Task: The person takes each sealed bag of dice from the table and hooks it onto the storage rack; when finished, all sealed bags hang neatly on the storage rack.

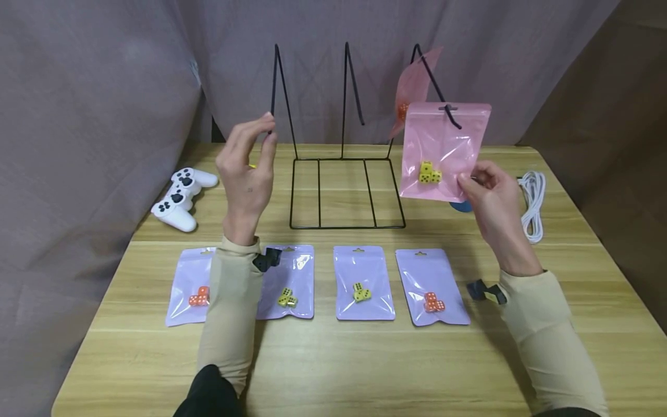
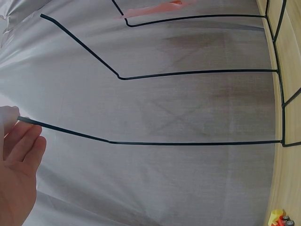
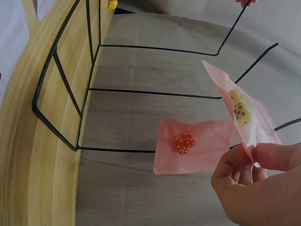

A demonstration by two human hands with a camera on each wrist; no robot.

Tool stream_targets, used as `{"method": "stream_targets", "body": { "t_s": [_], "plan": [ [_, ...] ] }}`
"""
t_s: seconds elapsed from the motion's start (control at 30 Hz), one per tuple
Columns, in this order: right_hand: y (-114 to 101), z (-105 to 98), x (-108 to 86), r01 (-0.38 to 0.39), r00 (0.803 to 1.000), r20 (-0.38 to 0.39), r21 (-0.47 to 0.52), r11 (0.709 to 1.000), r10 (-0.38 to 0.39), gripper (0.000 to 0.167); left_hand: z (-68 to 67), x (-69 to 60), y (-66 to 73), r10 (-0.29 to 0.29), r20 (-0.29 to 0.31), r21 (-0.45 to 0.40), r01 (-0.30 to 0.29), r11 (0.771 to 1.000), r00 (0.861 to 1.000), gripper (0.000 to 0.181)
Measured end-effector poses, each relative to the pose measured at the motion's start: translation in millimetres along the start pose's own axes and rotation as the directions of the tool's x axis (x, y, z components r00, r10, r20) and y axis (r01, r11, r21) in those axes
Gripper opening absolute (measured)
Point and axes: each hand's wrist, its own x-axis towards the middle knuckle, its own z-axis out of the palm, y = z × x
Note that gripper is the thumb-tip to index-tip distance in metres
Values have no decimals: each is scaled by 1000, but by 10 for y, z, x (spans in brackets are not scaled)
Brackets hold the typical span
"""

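Note:
A black wire display rack (image 1: pixel 346 227) with three long hooks stands at the back of the table. My left hand (image 1: pixel 247 165) pinches the tip of its left hook (image 2: pixel 70 132) between thumb and fingers. With thumb and fingers my right hand (image 1: pixel 495 200) pinches the lower right corner of a pink zip bag (image 1: pixel 445 136). Yellow dice (image 1: pixel 428 174) lie at the bottom of that bag. The right hook's end (image 1: pixel 452 119) passes through the bag's hang hole. Further back on the same hook is another pink bag (image 3: pixel 193 160), holding red dice (image 3: pixel 183 142).
Several lilac bags (image 1: pixel 365 260) of red or yellow dice lie in a row nearer the front. A white game controller (image 1: pixel 182 197) is at the left, a coiled white cable (image 1: pixel 532 205) at the right. A blue object (image 1: pixel 461 207) is partly hidden behind the right hand.

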Motion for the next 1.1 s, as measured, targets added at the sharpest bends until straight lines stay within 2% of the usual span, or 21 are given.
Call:
{"method": "stream_targets", "body": {
  "t_s": [0.1, 0.27, 0.53, 0.8, 1.1],
  "plan": [
    [-5, 10, 34, -7, 1000, 3, -4, 1000, 7, 10, 5, 1, 2, 0, 0, -1, 0, 1000, 1000, 9],
    [2, 36, 89, -21, 1000, 3, 58, 998, 20, 11, 13, -5, -11, 2, 1, -1, -2, 1000, 1000, 9],
    [-2, 83, 192, -52, 999, -9, 99, 994, 53, 12, 21, -35, -64, -2, 3, 2, 2, 1000, 1000, 11],
    [10, 130, 322, -62, 998, -18, 120, 991, 64, 9, 25, -5, 13, 9, 4, 4, -9, 1000, 1000, 11],
    [16, 195, 448, -70, 997, -22, 123, 990, 73, 9, 37, -8, 24, 13, 9, 12, -13, 1000, 1000, 11]
  ]
}}
